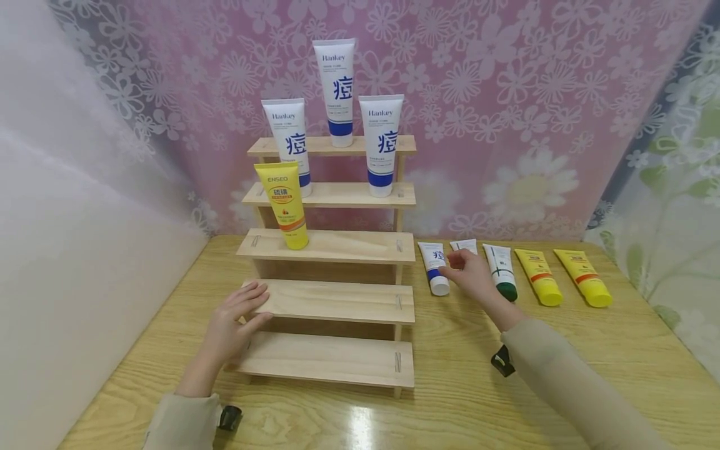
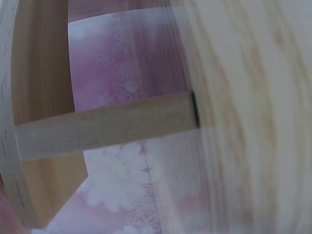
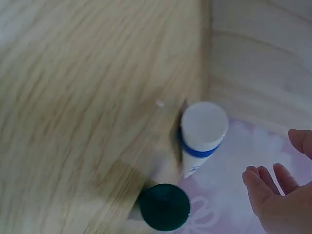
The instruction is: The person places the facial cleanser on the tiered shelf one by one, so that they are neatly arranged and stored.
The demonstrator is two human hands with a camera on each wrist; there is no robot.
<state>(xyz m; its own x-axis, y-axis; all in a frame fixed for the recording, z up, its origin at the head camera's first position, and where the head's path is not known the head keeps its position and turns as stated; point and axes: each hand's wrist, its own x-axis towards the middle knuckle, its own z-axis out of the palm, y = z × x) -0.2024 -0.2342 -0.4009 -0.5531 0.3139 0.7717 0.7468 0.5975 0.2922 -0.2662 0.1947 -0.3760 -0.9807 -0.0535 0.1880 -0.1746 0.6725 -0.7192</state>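
Observation:
A stepped wooden rack (image 1: pixel 332 302) stands in the middle of the table. My left hand (image 1: pixel 232 319) rests at the left end of its second step from the bottom, fingers on the board and thumb by its front edge. My right hand (image 1: pixel 472 275) hovers by a white squeeze tube with a blue band (image 1: pixel 433 267), lying right of the rack. In the right wrist view a gap shows between the right fingers and this tube's white cap (image 3: pixel 204 126). Another white tube (image 1: pixel 464 244) is mostly hidden behind the right hand.
Standing on the rack are a yellow tube (image 1: pixel 284 206) and white-and-blue tubes on the upper steps, one at the very top (image 1: pixel 336 90). Farther right lie a white tube with a green cap (image 1: pixel 500 272) and two yellow tubes, one rightmost (image 1: pixel 583 277). A flowered cloth (image 1: pixel 478 125) hangs behind.

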